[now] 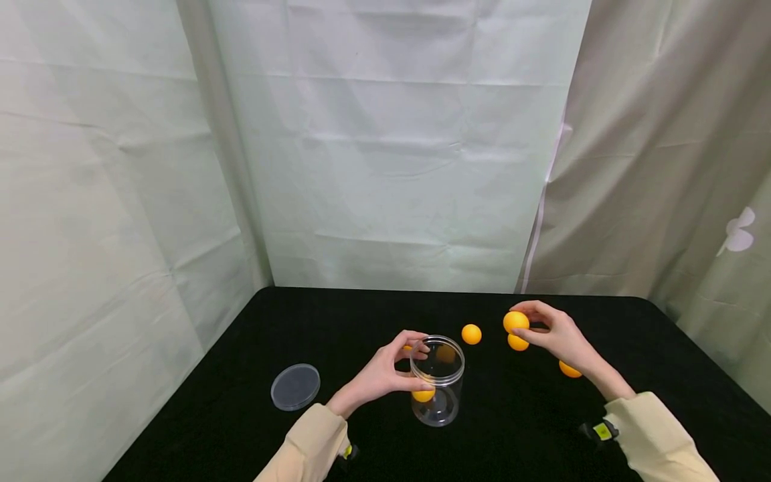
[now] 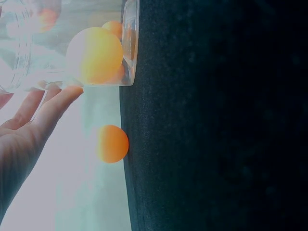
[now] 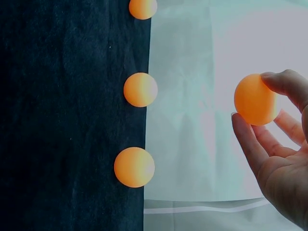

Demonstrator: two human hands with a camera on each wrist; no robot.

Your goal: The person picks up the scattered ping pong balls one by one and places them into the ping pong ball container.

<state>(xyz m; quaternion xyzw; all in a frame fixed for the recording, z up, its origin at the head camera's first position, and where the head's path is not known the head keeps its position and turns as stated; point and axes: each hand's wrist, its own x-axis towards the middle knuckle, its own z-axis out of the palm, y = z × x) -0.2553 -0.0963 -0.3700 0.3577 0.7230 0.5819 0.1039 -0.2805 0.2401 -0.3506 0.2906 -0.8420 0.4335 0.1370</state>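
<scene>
My left hand [image 1: 394, 368] grips a clear plastic jar [image 1: 450, 395] from its left side, thumb in front and fingers behind. The jar stands upright with its mouth uncovered. Low inside it lies an orange ping-pong ball [image 2: 95, 55], partly covered by my thumb in the head view. More orange shows through the clear wall; I cannot tell which of it is inside. To the right, my right hand [image 1: 560, 335] pinches another ping-pong ball [image 3: 256, 99] between thumb and fingertips, raised above the table.
A round translucent lid [image 1: 295, 387] lies flat left of the jar. Loose orange balls rest on the black table [image 1: 361, 314]: one beyond the jar [image 1: 472, 334], one below the held ball [image 1: 518, 342], one by the right wrist [image 1: 569, 369]. Another ball [image 1: 407, 348] shows behind my left fingers.
</scene>
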